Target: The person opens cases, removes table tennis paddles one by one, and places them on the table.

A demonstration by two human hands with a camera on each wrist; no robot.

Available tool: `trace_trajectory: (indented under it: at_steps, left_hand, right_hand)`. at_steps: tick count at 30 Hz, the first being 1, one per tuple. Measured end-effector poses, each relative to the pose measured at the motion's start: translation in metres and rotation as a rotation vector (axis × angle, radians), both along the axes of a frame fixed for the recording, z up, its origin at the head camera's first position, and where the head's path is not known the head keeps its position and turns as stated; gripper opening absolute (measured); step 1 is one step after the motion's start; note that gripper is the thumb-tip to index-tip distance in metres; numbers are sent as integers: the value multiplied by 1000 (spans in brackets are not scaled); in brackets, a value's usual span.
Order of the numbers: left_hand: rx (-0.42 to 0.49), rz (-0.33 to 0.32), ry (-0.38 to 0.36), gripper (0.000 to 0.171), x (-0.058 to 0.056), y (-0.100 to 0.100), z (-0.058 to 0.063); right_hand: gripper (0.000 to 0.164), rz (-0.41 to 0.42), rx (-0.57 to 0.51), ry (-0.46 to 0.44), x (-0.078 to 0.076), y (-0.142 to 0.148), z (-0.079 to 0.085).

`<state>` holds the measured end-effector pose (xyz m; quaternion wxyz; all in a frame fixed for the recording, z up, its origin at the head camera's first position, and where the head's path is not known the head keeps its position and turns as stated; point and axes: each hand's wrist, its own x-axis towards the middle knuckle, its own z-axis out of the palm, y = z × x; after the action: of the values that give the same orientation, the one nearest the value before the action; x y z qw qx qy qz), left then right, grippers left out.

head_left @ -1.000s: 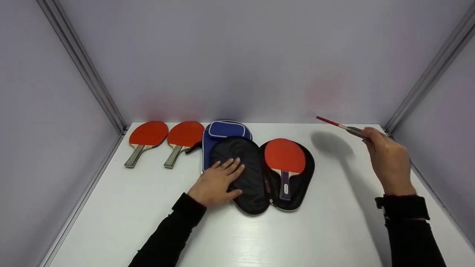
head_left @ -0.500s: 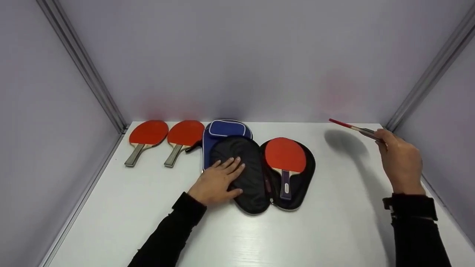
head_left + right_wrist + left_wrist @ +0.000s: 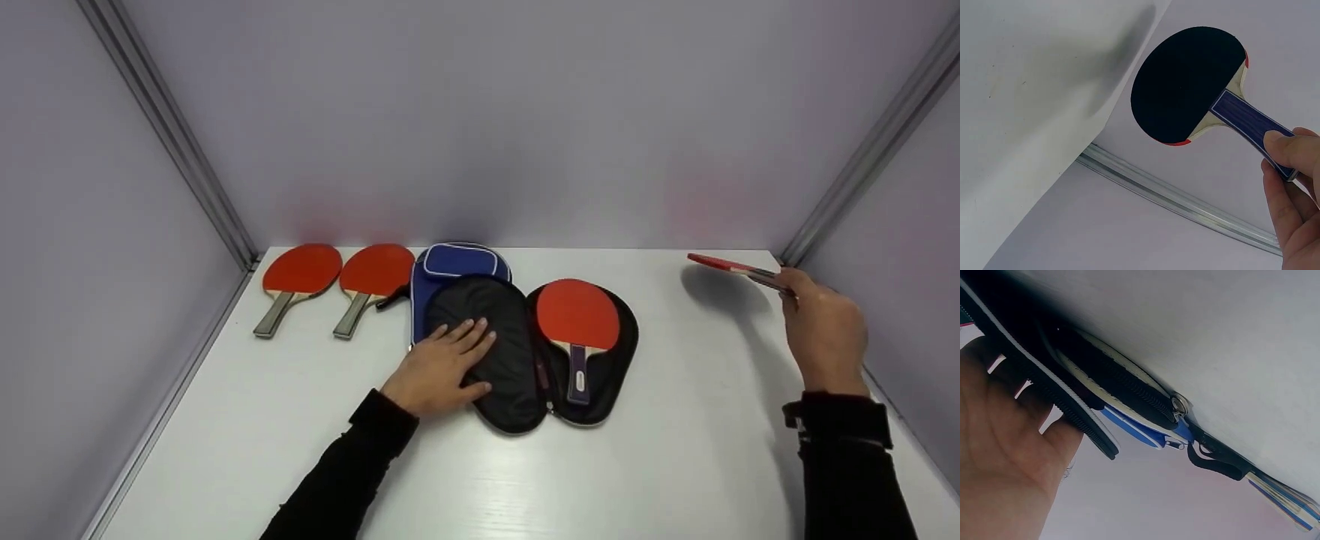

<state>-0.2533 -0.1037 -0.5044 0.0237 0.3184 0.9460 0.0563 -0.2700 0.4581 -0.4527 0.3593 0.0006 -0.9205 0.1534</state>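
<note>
My right hand [image 3: 825, 330] pinches the handle end of a table tennis paddle [image 3: 1190, 84] and holds it over the far right part of the table, its shadow beneath. The paddle's black face and purple-blue handle show in the right wrist view. My left hand [image 3: 441, 371] rests with spread fingers on the black flap of an unzipped paddle case [image 3: 510, 397]. In the case's other half lies a second paddle [image 3: 577, 315], red side up, with a purple handle. The flap overlaps a blue case [image 3: 417, 307] with a white-edged pocket.
Two red paddles with grey handles, a left one [image 3: 304, 270] and a right one [image 3: 375, 271], lie at the back left of the white table [image 3: 585, 480]. A black strap [image 3: 394, 298] sticks out from the blue case. Grey panels enclose the back and sides.
My right hand has carried its paddle to the right and slightly lower, and more of its red face now shows. My left hand and the paddles on the table stay put.
</note>
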Motion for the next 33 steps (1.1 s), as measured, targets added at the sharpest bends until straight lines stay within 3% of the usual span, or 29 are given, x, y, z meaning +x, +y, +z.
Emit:
trace_trajectory:
  at_steps: [11, 22, 33]
  left_hand:
    - [-5, 0, 8, 85, -2, -2, -1]
    - [6, -5, 5, 84, -1, -2, -2]
    - [-3, -13, 16, 84, -2, -2, -3]
  right_hand:
    - [25, -37, -24, -111, -3, 8, -7]
    - [27, 11, -35, -220, -8, 17, -19]
    - [28, 65, -55, -302, -12, 30, -41]
